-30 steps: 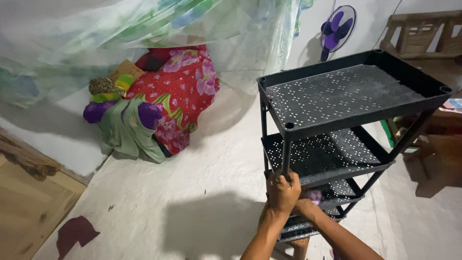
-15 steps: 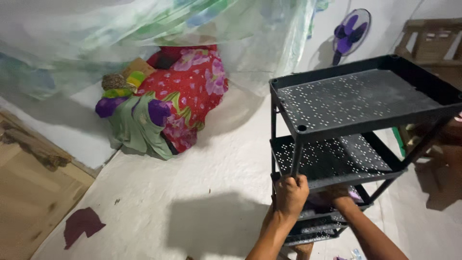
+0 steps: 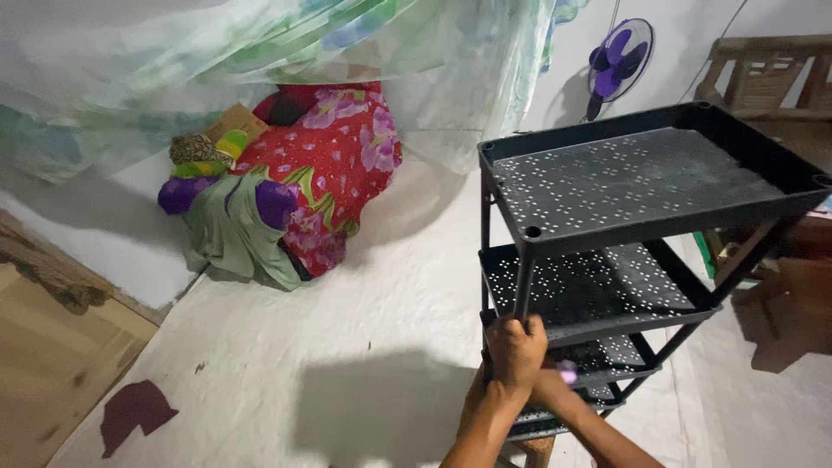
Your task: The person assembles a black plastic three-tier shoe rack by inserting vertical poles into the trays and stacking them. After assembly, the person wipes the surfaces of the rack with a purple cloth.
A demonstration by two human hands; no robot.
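A black plastic rack [image 3: 641,178] with several perforated shelves stands at the right, its feet on a small wooden stool [image 3: 538,451]. My left hand [image 3: 515,348] is closed around the rack's front left post, just below the second shelf. My right hand [image 3: 552,388] reaches in behind it at the level of the lower shelves and is mostly hidden by my left hand and wrist. A small purple thing [image 3: 568,372] shows right by its fingers; whether the hand holds it I cannot tell.
A heap of red flowered, green and purple cloth [image 3: 290,186] lies against the wall under a pale hanging net [image 3: 260,52]. A purple fan [image 3: 617,57] and a wooden chair [image 3: 767,74] stand behind the rack. A dark red patch [image 3: 134,407] marks the white floor near a wooden board [image 3: 48,364].
My right hand has drawn back from the middle of the third shelf to just behind my left hand. My left hand keeps its grip on the post. The view has shifted slightly.
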